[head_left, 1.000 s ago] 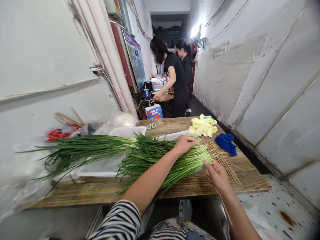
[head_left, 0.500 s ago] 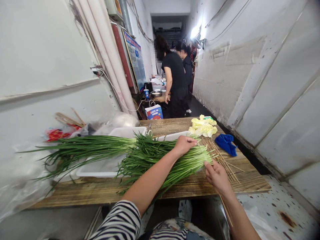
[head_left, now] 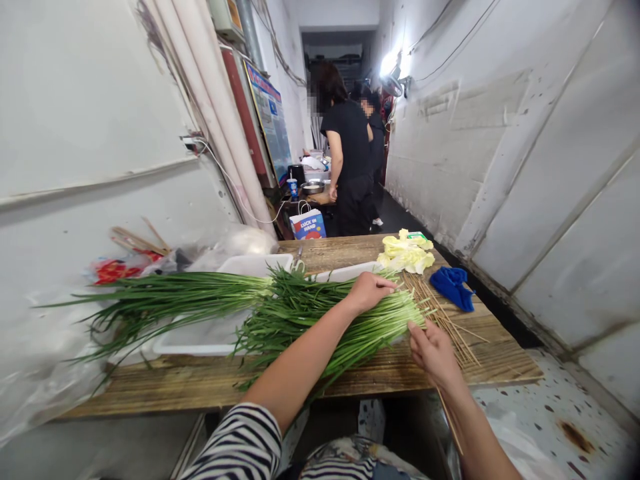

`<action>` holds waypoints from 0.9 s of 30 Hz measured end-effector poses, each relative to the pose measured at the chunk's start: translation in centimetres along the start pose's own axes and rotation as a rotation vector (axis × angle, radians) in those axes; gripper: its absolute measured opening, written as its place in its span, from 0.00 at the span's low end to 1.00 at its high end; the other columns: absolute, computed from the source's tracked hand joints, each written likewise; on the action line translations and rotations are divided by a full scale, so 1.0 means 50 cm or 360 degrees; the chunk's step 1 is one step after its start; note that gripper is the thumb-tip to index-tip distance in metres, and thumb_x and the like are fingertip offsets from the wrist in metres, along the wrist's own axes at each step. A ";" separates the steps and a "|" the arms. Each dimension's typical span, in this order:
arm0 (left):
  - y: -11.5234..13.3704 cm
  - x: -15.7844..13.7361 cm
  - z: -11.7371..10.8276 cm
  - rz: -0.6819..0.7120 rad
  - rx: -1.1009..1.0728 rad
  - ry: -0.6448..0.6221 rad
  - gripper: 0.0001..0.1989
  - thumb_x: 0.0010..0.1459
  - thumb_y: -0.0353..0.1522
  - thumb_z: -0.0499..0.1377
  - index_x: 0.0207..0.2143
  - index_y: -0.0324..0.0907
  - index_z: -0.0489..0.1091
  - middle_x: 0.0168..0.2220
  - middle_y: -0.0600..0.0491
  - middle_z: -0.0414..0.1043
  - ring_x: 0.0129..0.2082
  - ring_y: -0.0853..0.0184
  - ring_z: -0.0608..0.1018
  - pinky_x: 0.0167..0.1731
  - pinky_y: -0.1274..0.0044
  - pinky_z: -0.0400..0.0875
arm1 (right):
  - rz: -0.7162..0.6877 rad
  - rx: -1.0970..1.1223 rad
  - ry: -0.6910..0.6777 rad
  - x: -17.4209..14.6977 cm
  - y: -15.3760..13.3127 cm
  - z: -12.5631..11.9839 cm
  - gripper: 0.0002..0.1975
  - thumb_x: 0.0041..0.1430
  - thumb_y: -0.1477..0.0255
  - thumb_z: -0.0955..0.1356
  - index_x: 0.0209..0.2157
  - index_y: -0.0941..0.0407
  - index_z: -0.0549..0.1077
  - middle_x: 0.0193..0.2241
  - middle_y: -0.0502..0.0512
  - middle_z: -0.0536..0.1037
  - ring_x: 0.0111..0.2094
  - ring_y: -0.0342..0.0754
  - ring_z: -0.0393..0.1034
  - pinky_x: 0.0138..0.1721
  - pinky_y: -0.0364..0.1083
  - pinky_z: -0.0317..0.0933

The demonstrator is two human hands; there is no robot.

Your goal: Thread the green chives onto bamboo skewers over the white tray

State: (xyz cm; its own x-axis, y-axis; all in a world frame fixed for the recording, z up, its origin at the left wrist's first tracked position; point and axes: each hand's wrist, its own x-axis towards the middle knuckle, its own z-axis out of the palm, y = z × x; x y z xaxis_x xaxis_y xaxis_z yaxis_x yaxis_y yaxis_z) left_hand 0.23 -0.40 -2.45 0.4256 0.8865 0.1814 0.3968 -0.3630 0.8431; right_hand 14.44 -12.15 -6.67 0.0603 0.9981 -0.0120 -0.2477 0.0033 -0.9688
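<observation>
A thick pile of garlic chives (head_left: 320, 320) lies across the bench, green leaves to the left and pale stem ends to the right. My left hand (head_left: 371, 291) rests over the top of the pile, its fingers pinched at the far stem ends. At the near side of the stem ends is my right hand (head_left: 433, 350), closed, with a thin bamboo skewer (head_left: 453, 423) sticking out below it toward me. Its fingertips touch the stems; the skewer's other end is hidden. Several loose skewers (head_left: 450, 327) lie right of the chives.
A second bunch of chives (head_left: 190, 300) lies over a white tray (head_left: 195, 347) on the wooden bench (head_left: 170, 390). Pale leafy greens (head_left: 406, 253) and a blue cloth (head_left: 453, 288) are at the right. Clear plastic bags (head_left: 240, 240) sit at the left. Two people (head_left: 350, 147) stand beyond.
My hands and the chives have hardly moved. In the background, the nearer person has shifted slightly and the farther one is more hidden behind them.
</observation>
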 end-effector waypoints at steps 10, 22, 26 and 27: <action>0.024 0.021 -0.052 -0.0044 0.0732 -0.0022 0.14 0.52 0.26 0.55 0.39 0.42 0.76 0.37 0.51 0.78 0.38 0.66 0.76 0.40 0.78 0.66 | -0.0020 -0.0011 0.0027 -0.003 0.008 -0.006 0.20 0.51 0.56 0.69 0.25 0.54 0.58 0.11 0.36 0.52 0.11 0.32 0.39 0.10 0.33 0.38; 0.003 0.045 -0.026 -0.0060 0.1194 0.0012 0.08 0.52 0.32 0.57 0.29 0.41 0.76 0.34 0.48 0.77 0.39 0.60 0.75 0.45 0.69 0.61 | -0.0001 -0.0030 0.0001 -0.001 0.003 -0.006 0.19 0.50 0.56 0.69 0.26 0.54 0.59 0.11 0.36 0.51 0.11 0.32 0.38 0.10 0.33 0.38; 0.012 0.031 -0.026 0.0066 0.1212 0.0143 0.12 0.53 0.29 0.52 0.28 0.38 0.76 0.33 0.45 0.76 0.37 0.61 0.75 0.43 0.70 0.63 | 0.0005 -0.0021 -0.0001 -0.001 0.002 -0.006 0.19 0.50 0.56 0.69 0.26 0.55 0.59 0.11 0.36 0.51 0.11 0.32 0.39 0.10 0.33 0.38; 0.012 0.028 -0.026 0.0099 0.1159 0.0175 0.12 0.53 0.28 0.52 0.28 0.38 0.76 0.33 0.45 0.76 0.36 0.61 0.75 0.42 0.72 0.64 | 0.0009 -0.0016 0.0000 -0.001 0.001 -0.006 0.20 0.50 0.56 0.69 0.26 0.55 0.59 0.11 0.36 0.52 0.11 0.32 0.39 0.10 0.33 0.38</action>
State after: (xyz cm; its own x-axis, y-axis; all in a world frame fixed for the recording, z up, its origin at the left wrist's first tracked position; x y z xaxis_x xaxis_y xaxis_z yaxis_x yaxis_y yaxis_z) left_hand 0.03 1.02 -1.04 0.3963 0.8678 0.2998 0.8301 -0.4782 0.2868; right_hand 14.70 -12.24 -6.81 0.0592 0.9981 -0.0176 -0.2380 -0.0030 -0.9713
